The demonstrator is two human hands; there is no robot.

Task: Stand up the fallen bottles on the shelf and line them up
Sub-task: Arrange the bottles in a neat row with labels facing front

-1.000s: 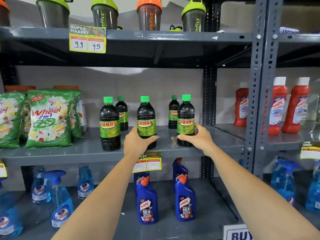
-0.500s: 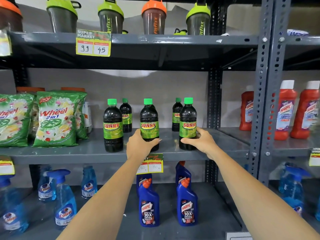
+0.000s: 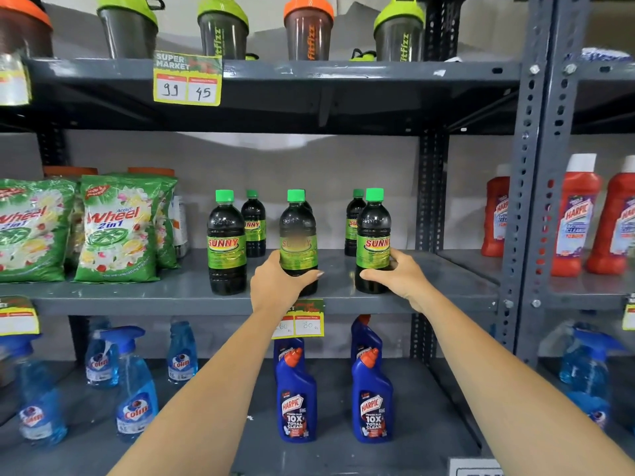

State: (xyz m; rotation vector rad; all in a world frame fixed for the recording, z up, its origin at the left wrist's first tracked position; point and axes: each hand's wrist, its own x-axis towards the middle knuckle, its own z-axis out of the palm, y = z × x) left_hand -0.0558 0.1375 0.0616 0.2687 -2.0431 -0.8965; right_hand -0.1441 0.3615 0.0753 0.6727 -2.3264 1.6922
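since both hands wrap upright bottles, left hand (image 3: 278, 281) on the middle bottle (image 3: 298, 242), right hand (image 3: 398, 274) on the bottle right of it (image 3: 374, 240), fingers curled round each base, i judge this row-aligning; middle label blurred, perhaps moving.

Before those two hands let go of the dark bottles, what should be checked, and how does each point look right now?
1. Left hand wrapped around the middle bottle: ok.
2. Right hand gripping the right bottle: ok.
3. Front bottles upright, including the left bottle: ok.
4. Held bottles' bases flat on the shelf: cannot tell, fingers hide them.
5. Front row evenly lined up: cannot tell.
6. Two back bottles standing: ok.
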